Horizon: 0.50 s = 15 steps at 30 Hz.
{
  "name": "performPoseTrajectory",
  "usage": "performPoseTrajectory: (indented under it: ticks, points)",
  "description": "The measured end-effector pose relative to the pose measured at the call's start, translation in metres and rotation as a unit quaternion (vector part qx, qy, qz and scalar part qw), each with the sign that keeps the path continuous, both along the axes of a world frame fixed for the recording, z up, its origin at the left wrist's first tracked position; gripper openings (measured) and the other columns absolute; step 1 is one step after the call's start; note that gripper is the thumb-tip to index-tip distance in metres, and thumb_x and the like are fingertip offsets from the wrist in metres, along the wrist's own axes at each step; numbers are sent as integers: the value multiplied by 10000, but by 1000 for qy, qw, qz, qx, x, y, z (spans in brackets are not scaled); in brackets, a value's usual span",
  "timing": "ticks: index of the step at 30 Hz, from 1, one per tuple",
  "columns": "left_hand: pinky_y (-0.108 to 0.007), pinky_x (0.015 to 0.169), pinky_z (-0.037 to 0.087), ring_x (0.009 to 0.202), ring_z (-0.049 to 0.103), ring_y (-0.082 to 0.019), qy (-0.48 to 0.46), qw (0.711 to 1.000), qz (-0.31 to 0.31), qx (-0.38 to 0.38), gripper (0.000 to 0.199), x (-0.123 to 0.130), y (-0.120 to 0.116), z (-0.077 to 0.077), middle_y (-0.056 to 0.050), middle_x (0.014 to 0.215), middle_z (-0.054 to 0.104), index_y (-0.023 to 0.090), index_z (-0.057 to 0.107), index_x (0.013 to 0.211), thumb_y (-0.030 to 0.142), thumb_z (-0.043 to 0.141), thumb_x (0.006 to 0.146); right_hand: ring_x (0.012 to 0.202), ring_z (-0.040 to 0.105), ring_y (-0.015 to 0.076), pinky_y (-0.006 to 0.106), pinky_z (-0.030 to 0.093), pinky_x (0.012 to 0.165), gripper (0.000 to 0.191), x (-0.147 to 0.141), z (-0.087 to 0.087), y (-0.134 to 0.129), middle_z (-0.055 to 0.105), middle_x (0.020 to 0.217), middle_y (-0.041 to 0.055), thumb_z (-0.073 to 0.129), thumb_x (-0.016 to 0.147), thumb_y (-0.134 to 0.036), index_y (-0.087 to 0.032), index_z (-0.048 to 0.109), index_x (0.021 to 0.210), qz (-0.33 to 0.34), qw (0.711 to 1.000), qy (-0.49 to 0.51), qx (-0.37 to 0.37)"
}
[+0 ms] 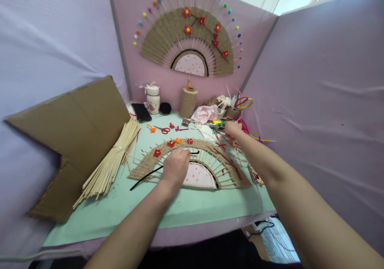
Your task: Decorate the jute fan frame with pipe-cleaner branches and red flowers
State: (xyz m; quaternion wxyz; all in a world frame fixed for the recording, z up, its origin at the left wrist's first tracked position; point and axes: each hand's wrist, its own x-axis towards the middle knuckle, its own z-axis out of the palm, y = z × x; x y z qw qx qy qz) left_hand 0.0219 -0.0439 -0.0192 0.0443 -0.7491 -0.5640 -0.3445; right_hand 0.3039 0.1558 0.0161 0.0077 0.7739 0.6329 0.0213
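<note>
My left hand point(176, 166) is closed round a black pipe cleaner point(146, 178), whose two ends stick out on either side of the fist. It hovers over a fan-shaped weaving point(141, 167) of twine on thin sticks, which lies on the table. Red flowers point(157, 153) and an orange flower point(178, 140) sit on its woven band, and a dotted white half-circle point(199, 177) forms its middle. My right hand point(233, 127) reaches to the back right, its fingers closed among small craft supplies beside a thin green item point(225, 122). What those fingers hold, if anything, is hidden.
A bundle of sticks point(109, 163) and folded cardboard point(81, 121) lie left. Red scissors point(164, 130), a phone point(141, 112), a white bottle point(153, 100) and a twine spool point(189, 103) are behind. A finished fan point(162, 37) hangs on the back panel. A cup point(233, 112) holds scissors.
</note>
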Motion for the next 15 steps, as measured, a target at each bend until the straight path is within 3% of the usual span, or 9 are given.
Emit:
performPoseTrajectory:
  ticks: [4, 7, 15]
  points:
    - [-303, 692, 449, 799, 626, -206, -4, 1000, -4, -12, 181, 1, 0, 1, -52, 786, 672, 199, 702, 818, 226, 555, 920, 889, 639, 229, 328, 441, 794, 227, 23, 26, -1, 710, 922, 160, 711, 790, -322, -108, 737, 861, -25, 996, 88, 25]
    - [-308, 705, 457, 816, 634, -211, 2, 1000, -4, -24, 177, 2, 0, 1, -58, 807, 683, 193, 713, 857, 232, 552, 921, 661, 577, 132, 258, 411, 653, 277, 35, 34, -6, 667, 695, 73, 652, 841, -353, -103, 706, 732, -29, 985, 168, 35]
    - [-291, 724, 453, 832, 639, -193, 5, 999, -8, -30, 182, 3, 1, -4, -52, 852, 701, 201, 705, 887, 237, 532, 928, 719, 608, 191, 264, 432, 654, 287, 32, 24, 0, 643, 654, 86, 613, 859, -345, -112, 678, 706, -59, 942, 311, 113]
